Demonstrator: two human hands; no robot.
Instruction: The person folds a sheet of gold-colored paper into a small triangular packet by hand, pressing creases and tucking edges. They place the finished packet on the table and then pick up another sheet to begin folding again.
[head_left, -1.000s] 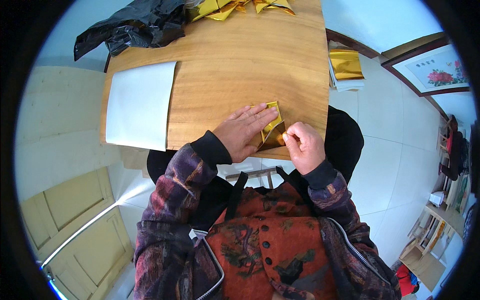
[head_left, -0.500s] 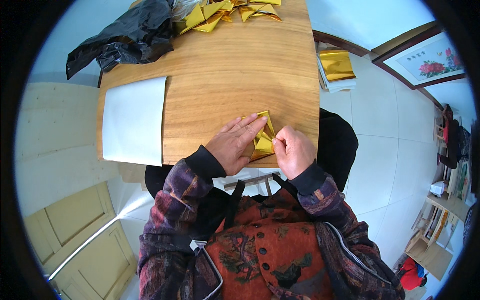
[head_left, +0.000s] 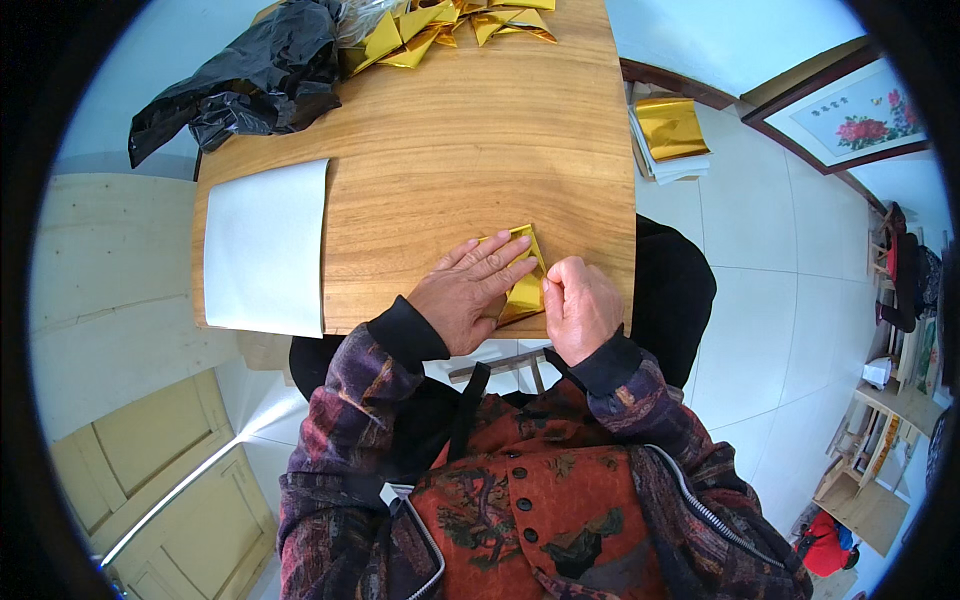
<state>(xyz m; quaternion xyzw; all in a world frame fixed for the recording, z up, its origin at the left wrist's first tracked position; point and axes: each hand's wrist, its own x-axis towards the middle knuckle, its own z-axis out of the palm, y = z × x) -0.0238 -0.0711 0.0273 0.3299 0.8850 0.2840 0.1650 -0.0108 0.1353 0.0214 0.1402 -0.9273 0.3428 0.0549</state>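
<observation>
A partly folded sheet of gold foil paper (head_left: 525,297) lies near the front edge of the wooden table (head_left: 450,150). My left hand (head_left: 462,300) rests flat on its left part, fingers stretched out and slightly apart, covering much of the sheet. At the sheet's right edge my right hand (head_left: 586,308) is closed, thumb against curled fingers, pinching the paper's edge. The exact spot between its fingertips is hidden. Several folded gold paper pieces (head_left: 410,35) are heaped at the far end of the table.
A white sheet (head_left: 265,250) lies at the table's left. A crumpled black plastic bag (head_left: 260,80) is at the far left corner. Right of the table, gold foil paper (head_left: 670,128) tops a stack of sheets (head_left: 685,168). A framed flower picture (head_left: 850,115) stands at the right wall.
The gold paper's raised, creased middle now lies flatter under my left fingers. My right hand has shifted very slightly left along the sheet's edge. The view has moved a little.
</observation>
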